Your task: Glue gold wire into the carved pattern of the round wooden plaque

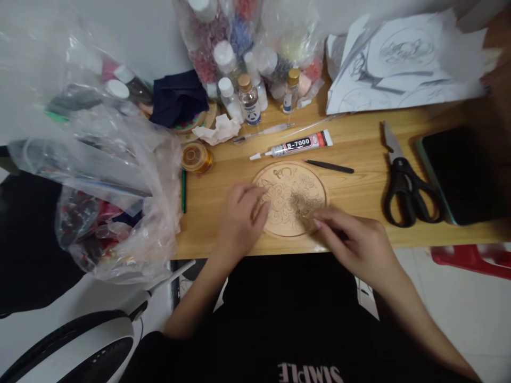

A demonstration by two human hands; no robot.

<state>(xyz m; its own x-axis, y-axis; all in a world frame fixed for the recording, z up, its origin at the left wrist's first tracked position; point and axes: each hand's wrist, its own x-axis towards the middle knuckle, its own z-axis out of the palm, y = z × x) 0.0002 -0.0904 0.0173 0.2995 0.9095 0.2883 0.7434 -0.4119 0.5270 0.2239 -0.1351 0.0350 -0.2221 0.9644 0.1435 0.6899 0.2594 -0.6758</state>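
View: head camera, looking down on a wood-grained, yellow-brown bench [227,167].
Work piece: flat, round, pale tan disc with a raised rim and fine dark curling line-work [279,205], lying on the bench near its front edge, between the two hands.
Surface of disc: scroll-like and flower-like outlines; a dark, blurred patch on the right part, nature not determinable.
Left hand [244,219]: at the left rim of the disc, fingers bent, thumb somewhat apart from the index finger; blurred, so contact or grip cannot be told.
Right hand [355,239]: at the lower right rim, thumb and index fingertips brought together in a pinch, other fingers curled; anything thin between them is too blurred to identify.
Adhesive: silver, black and red tube marked B-7000 with a white nozzle [297,144], lying just above the disc.
Tweezers: slim, matt black pair [331,167], beside the disc's upper right.
Cutting tool: scissors with metal blades and black looped handles [405,183], well to the right.
Handset: dark, glossy rectangular phone [459,175], beside the scissors.
Spool: round spool wound with gold-coloured strand [197,158], left of the disc.
Paper: white sheets with grey drawings [399,69], at the rear right.
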